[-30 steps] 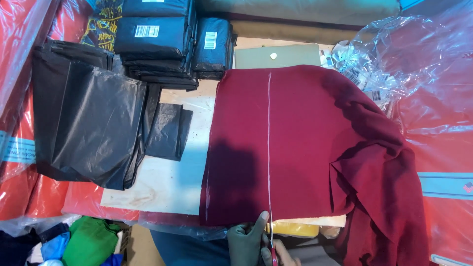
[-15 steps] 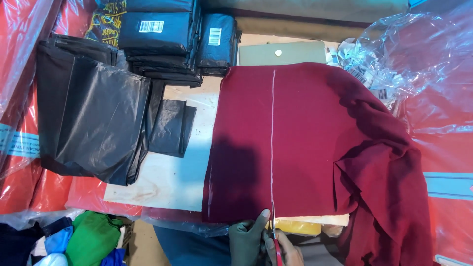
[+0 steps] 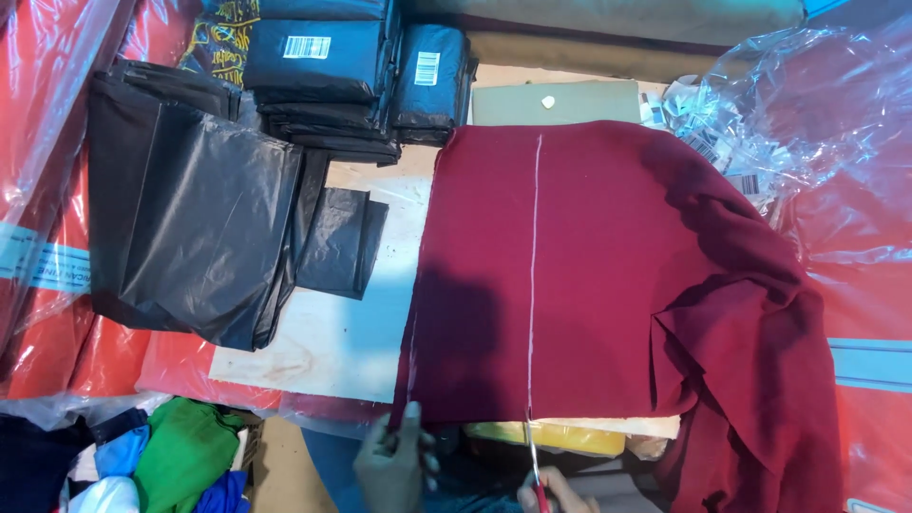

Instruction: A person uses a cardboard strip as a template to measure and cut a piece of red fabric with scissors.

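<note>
A dark red cloth [image 3: 608, 275] lies spread on a pale board [image 3: 332, 342], with a white chalk line [image 3: 534, 275] running down its middle. My left hand [image 3: 394, 465] pinches the cloth's near left corner at the bottom edge of the view. My right hand [image 3: 551, 492] holds red-handled scissors [image 3: 534, 465], whose blades sit at the near end of the chalk line. Part of both hands is cut off by the frame. The cloth's right side hangs in folds.
Black plastic bags [image 3: 190, 218] lie at the left, stacked dark packets [image 3: 323, 66] at the back. Clear plastic wrap [image 3: 817, 123] and red wrapped rolls [image 3: 38, 190] flank the board. Green and blue cloth [image 3: 180, 456] sits at the near left. A yellow item [image 3: 570, 439] shows under the cloth's edge.
My left hand has moved left along the cloth's near edge to its corner. The scissors stay at the chalk line's near end. The view shifted slightly.
</note>
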